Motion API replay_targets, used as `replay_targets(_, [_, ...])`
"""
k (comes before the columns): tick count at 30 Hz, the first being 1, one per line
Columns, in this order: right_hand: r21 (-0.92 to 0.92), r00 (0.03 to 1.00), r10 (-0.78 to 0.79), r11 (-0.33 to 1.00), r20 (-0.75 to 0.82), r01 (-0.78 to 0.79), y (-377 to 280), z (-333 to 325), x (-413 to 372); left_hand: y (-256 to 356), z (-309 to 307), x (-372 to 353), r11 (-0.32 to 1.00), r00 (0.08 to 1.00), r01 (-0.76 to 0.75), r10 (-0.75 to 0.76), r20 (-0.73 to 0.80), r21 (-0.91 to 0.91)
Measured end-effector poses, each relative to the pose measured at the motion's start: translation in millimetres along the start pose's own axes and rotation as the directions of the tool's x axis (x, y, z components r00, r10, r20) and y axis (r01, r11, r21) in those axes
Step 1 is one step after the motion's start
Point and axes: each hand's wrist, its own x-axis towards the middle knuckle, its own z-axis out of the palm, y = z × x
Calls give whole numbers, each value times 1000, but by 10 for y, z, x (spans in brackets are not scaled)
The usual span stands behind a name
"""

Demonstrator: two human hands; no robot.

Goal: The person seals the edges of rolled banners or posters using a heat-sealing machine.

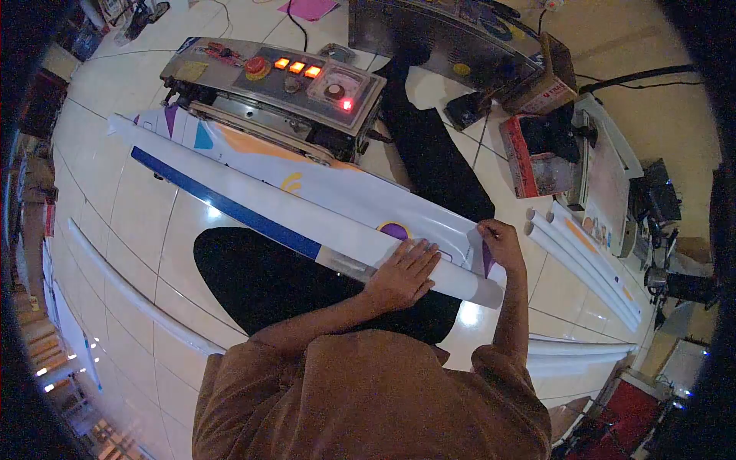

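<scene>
A long white printed sheet (pixel 337 196) with orange, purple and teal shapes lies across a machine's front, its near part rolled or folded into a long white band (pixel 253 186). My left hand (pixel 404 277) rests flat on this band with its fingers spread. At the sheet's right end my right hand (pixel 500 245) has its thumb and fingers closed on the edge, beside a purple patch. A blue strip (pixel 222 201) runs along the near side of the band. Behind the sheet is the grey machine (pixel 261 77) with lit orange buttons, a red knob and a dial.
Several white rolls (pixel 586 264) lie on the tiled floor at right. A red box (pixel 521 157) and a brown carton (pixel 548 80) stand at upper right. A long white tube (pixel 138 295) lies at left. Black fabric (pixel 268 287) is under the band.
</scene>
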Motion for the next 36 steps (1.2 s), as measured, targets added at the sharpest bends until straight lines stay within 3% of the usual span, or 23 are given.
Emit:
replay_targets(7, [-21, 999, 5, 1000, 34, -4, -86, -26, -3, 10, -58, -22, 1000, 1000, 17, -17, 7, 1])
replay_targets(9, [-66, 997, -76, 995, -2, 76, -60, -13, -7, 1, -75, -78, 1000, 1000, 28, -28, -3, -5])
replay_targets(12, [-82, 997, -72, 994, 33, 74, -50, -23, -5, -49, -107, -166, 999, 997, 34, -33, 71, -7])
replay_targets(21, [-38, 998, -58, 998, 40, 60, -74, -40, -18, -113, -224, -237, 998, 998, 52, -52, 31, 19])
replay_targets(25, [-110, 994, -79, 990, 69, 87, -56, -51, -3, -148, -244, -302, 996, 990, 92, -94, 101, 20])
replay_targets(27, [-17, 996, -77, 997, 54, 78, -53, -41, -16, -164, -258, -336, 995, 988, 95, -99, 121, 39])
replay_targets(36, [32, 1000, -13, 999, 25, 12, 12, 5, -31, -226, -353, -424, 989, 978, 136, -144, 150, 60])
